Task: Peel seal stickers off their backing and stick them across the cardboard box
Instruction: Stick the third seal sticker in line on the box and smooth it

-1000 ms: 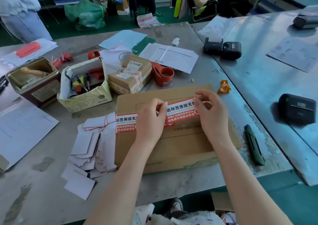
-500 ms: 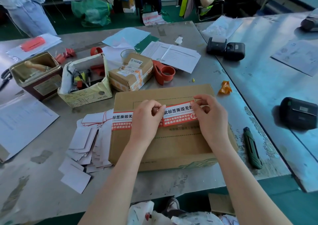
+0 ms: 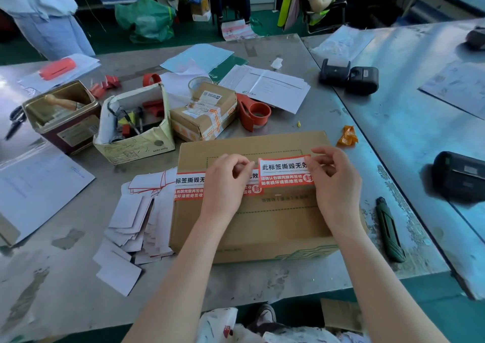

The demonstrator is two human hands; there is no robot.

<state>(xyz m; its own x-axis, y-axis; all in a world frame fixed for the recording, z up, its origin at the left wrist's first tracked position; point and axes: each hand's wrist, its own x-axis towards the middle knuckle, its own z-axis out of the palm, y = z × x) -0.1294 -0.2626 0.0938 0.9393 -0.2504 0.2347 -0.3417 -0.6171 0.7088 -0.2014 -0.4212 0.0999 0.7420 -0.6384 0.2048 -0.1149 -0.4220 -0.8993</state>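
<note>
1. Near edge of the worktop [image 3: 262, 279]: bare forearms are seen reaching over it to a cardboard box [image 3: 275, 219] that lies flat close to this edge.
2. Left of the box, touching its side: a loose heap of white backing slips [image 3: 131, 222] is noted, which suggests a number of stickers have been peeled already.
3. On the box lid, at its left edge: one red-and-white seal sticker [image 3: 189, 186] is seen stuck down and wrapped over the side. That part of the task is judged done.
4. Left hand [image 3: 223, 182]: fingers are curled in a pinch at the left end of a second sticker [image 3: 284, 170]; its back covers part of the stuck one.
5. Right hand [image 3: 334, 178]: the right end of the same sticker is pinched between thumb and fingertips.
6. The second sticker is held taut just above the middle of the lid; whether it touches the cardboard cannot be told. Its left end overlaps the first one in this view.
7. Judged left to do: laying and smoothing this sticker, then covering the bare right part of the lid.
8. Right edge: a green knife [image 3: 388, 231] is seen. Further back a small taped parcel [image 3: 203, 111] and a red tape dispenser [image 3: 253, 114] are noted.
</note>
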